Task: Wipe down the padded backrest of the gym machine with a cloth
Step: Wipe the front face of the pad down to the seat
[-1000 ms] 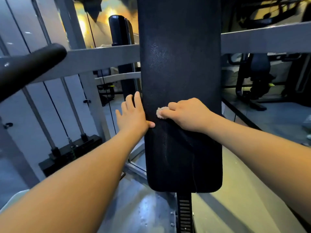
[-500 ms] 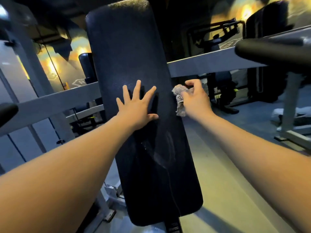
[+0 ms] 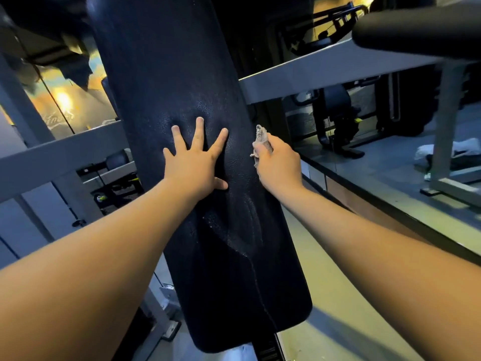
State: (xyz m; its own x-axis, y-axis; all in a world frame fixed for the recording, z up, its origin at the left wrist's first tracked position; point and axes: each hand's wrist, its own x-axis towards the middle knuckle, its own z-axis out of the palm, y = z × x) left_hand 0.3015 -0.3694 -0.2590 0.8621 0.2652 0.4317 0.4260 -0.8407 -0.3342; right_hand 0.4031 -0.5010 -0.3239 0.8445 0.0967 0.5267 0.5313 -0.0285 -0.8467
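Observation:
The tall black padded backrest point(image 3: 187, 74) runs from the top of the view down to the bottom centre, tilted slightly. My left hand point(image 3: 194, 162) lies flat on its front with the fingers spread, pressing the padding. My right hand point(image 3: 279, 165) grips a small crumpled beige cloth point(image 3: 261, 138) at the pad's right edge, at about the same height. Creases and damp streaks point(image 3: 247, 230) show on the vinyl below my hands.
A grey frame crossbar point(image 3: 325, 71) passes behind the pad. A black padded roller point(image 3: 416, 32) juts in at the top right. Other gym machines point(image 3: 338, 121) stand behind, and a raised floor edge point(image 3: 390, 212) runs along the right.
The view has tilted and closed in on the pad. My right hand has carried the cloth from the pad's front to its right edge; my left hand moved from the left edge onto the front, fingers spread.

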